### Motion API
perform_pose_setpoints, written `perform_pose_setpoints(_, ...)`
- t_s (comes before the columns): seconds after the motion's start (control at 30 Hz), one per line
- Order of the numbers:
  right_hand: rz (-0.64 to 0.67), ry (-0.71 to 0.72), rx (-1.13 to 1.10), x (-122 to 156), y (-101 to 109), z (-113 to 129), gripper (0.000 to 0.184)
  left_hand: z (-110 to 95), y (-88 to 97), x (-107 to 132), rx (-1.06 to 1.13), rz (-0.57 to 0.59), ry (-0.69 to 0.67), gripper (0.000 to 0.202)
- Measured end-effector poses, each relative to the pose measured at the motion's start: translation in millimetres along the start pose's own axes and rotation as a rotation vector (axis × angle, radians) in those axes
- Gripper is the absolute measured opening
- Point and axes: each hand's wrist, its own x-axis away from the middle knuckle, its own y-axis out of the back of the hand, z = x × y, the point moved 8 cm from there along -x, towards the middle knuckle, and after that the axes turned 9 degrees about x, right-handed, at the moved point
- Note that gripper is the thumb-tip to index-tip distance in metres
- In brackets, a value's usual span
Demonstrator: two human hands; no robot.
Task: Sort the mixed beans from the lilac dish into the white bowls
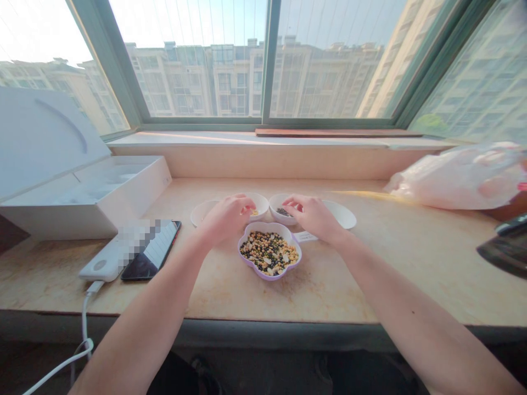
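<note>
A flower-shaped bowl with a lilac outside [269,277] stands before me, holding mixed black, green and yellow beans [269,252] with pale peanut-like pieces. Behind it, my left hand [230,213] hovers at a small white bowl [262,204] with a few yellowish pieces inside. Its fingers are bent together; whatever they hold is hidden. At the neighbouring white bowl [275,218], which has black beans [282,211] in it, my right hand [312,215] reaches in with pinched fingertips. Anything between them is too small to make out. White dishes flank the pair, one at left [199,213], another at right [345,215].
On the left are an open white box [135,192], a black phone [150,255] and a white power bank [102,263] with a cable [84,312]. A plastic bag [457,175] and a dark object [506,247] lie right. Windows rise behind the sill [197,137].
</note>
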Motion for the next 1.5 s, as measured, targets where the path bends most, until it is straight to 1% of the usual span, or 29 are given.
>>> perform_pose_setpoints(0.07,-0.016,-0.025,0.043,-3,-1,-10,0.018,-24,-21.6,5,0.064,0.166,-0.136,0.026)
perform_pose_setpoints(0.13,-0.029,-0.045,0.073,-4,-1,-17,0.022,-43,-40.9,12,0.072,0.324,-0.244,0.021)
perform_pose_setpoints(0.23,-0.053,-0.078,0.106,-3,-1,-22,0.026,-55,-59.3,19,0.047,0.488,-0.317,0.02)
perform_pose_setpoints(0.33,-0.06,-0.082,0.119,-3,0,-20,0.022,-55,-66.8,19,0.017,0.552,-0.323,0.021)
perform_pose_setpoints(0.43,-0.054,-0.045,0.125,-3,-1,-15,0.019,-48,-70.5,16,0.012,0.558,-0.302,0.027)
perform_pose_setpoints(0.57,-0.03,-0.025,0.123,-3,-4,-13,0.018,-42,-73.6,14,0.059,0.524,-0.287,0.032)
perform_pose_setpoints(0.73,-0.029,-0.026,0.112,-3,-3,-11,0.018,-40,-71.6,12,0.158,0.485,-0.252,0.032)
perform_pose_setpoints(0.9,-0.015,-0.027,0.096,-3,-5,-10,0.018,-40,-67.5,10,0.213,0.448,-0.227,0.029)
perform_pose_setpoints(1.0,-0.018,-0.025,0.093,-3,-5,-10,0.017,-41,-66.4,11,0.209,0.435,-0.219,0.026)
perform_pose_setpoints(1.13,-0.023,-0.029,0.094,-2,-3,-8,0.017,-44,-62.5,11,0.203,0.415,-0.254,0.021)
perform_pose_setpoints(1.2,-0.036,-0.025,0.094,0,1,-4,0.018,-42,-55.3,8,0.199,0.349,-0.25,0.016)
perform_pose_setpoints(1.23,-0.041,-0.018,0.088,1,3,0,0.018,-39,-49.7,5,0.189,0.291,-0.233,0.015)
perform_pose_setpoints(1.3,-0.029,0.024,0.054,4,5,10,0.017,-28,-35.1,-1,0.15,0.142,-0.178,0.018)
perform_pose_setpoints(1.37,0.047,0.116,-0.016,10,1,26,0.017,-15,-20.6,-5,0.088,0.005,-0.123,0.026)
perform_pose_setpoints(1.4,0.114,0.179,-0.058,14,-3,36,0.018,-9,-15.5,-7,0.048,-0.036,-0.089,0.029)
perform_pose_setpoints(1.43,0.184,0.237,-0.099,19,-8,46,0.02,-3,-11.6,-8,0.003,-0.065,-0.049,0.031)
perform_pose_setpoints(1.5,0.3,0.344,-0.134,29,-18,62,0.021,6,-7.7,-10,-0.085,-0.083,0.017,0.033)
